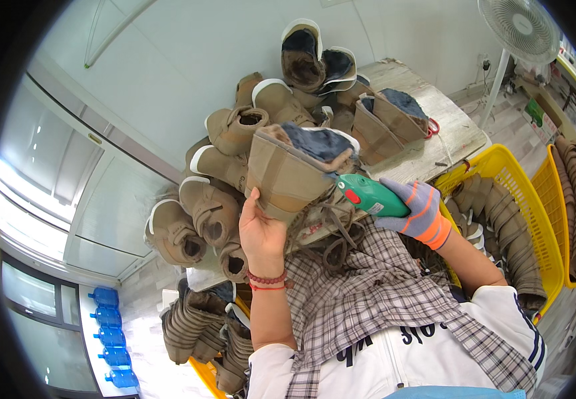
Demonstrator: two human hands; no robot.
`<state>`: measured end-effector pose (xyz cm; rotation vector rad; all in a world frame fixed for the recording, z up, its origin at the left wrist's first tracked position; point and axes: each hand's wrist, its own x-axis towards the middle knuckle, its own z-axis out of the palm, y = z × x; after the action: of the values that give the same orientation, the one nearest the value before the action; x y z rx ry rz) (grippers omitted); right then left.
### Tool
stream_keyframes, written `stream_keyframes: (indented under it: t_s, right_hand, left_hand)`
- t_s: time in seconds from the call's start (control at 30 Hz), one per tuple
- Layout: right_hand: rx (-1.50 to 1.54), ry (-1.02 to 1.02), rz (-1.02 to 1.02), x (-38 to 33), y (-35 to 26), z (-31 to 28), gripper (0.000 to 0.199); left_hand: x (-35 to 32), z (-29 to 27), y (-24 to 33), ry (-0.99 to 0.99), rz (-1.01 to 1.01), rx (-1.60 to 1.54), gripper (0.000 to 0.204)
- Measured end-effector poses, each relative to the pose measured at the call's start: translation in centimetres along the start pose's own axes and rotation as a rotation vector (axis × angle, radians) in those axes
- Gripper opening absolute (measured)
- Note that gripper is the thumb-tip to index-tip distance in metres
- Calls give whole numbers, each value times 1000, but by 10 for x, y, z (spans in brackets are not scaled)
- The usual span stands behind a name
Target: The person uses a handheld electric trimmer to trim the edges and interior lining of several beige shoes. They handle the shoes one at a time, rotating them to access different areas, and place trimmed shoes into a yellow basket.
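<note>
My left hand [261,229], bare with red bead bracelets at the wrist, grips the lower side of a tan boot upper with dark fleece lining [294,169]. In a grey and orange work glove, my right hand [417,213] holds a green handheld power tool with a red button [368,194], its nose against the boot's right edge. Both are raised in front of a pile of tan boots [234,166] on a wooden table [447,133]. A plaid cloth [368,292] covers my lap.
Yellow plastic baskets [534,219] at the right hold rows of tan boot uppers. More uppers [198,326] are stacked at the lower left beside another yellow basket. A white standing fan [517,30] is at the upper right. Blue water bottles [111,336] line the left.
</note>
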<state>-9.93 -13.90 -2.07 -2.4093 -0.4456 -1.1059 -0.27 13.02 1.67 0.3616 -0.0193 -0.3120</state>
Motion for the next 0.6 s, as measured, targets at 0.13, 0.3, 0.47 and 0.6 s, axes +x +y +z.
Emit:
stream_keyframes:
  t_s: [0.13, 0.3, 0.47, 0.6]
  right_hand:
    - [92, -64, 131, 7, -6, 0, 65]
    - [356, -67, 304, 11, -11, 2, 62]
    - [540, -73, 489, 10, -12, 7, 61]
    - [613, -68, 595, 12, -15, 6, 58]
  left_hand:
    - [-5, -3, -13, -180, 100, 152, 38]
    - [-3, -14, -29, -321, 180, 377, 40]
    - [2, -28, -43, -350, 254, 684, 35]
    - [4, -42, -53, -286, 383, 1078, 24]
